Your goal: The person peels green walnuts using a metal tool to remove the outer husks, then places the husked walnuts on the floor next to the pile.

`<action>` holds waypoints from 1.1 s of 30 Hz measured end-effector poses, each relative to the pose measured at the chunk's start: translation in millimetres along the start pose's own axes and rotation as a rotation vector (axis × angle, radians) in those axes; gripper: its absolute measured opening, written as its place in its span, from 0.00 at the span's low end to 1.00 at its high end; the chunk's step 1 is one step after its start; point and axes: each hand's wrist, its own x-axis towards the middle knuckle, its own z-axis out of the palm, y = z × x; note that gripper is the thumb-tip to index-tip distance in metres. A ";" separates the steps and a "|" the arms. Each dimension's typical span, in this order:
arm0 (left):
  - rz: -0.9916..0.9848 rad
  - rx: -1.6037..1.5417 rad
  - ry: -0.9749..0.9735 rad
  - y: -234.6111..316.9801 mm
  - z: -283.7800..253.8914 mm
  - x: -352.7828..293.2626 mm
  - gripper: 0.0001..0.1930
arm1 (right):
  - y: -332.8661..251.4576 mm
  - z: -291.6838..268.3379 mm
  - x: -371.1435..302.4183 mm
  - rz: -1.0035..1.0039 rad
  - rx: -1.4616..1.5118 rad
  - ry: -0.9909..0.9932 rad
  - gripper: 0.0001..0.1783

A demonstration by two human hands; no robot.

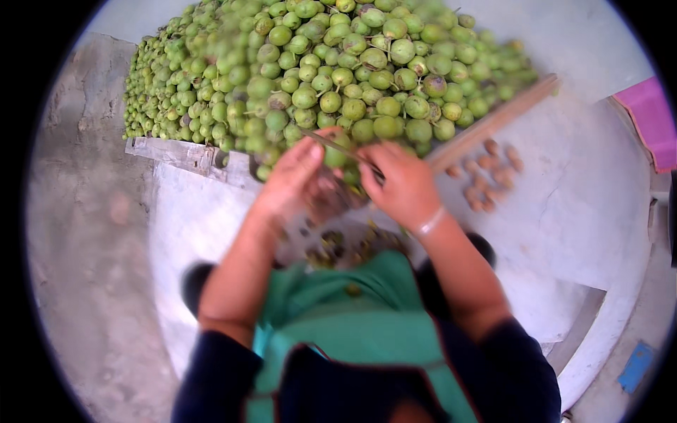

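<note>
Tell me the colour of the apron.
The apron is teal green with dark red edging, best seen in the head view.

The heaped round green fruits (381, 106) have smooth, faintly glossy skins, some with dull brownish patches. The thin dark straight blade (336, 146) looks like metal. The long straight brown board (493, 123) looks like matt wood. The green apron (360, 338) and navy sleeves (211, 374) are matt cloth. The blotchy grey floor (84, 282) looks like rough concrete.
</note>
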 end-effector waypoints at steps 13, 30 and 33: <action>-0.183 0.108 -0.203 14.4 -52.8 -40.8 0.28 | -60.2 45.2 -30.8 0.139 -0.180 -0.117 0.07; -0.274 -0.189 -0.620 -13.1 -83.3 -40.1 0.29 | -164.4 86.3 -67.3 0.713 -0.150 0.022 0.07; -0.234 -0.155 -0.680 -12.6 -89.1 -48.3 0.30 | -170.7 101.8 -70.4 0.754 -0.141 0.039 0.07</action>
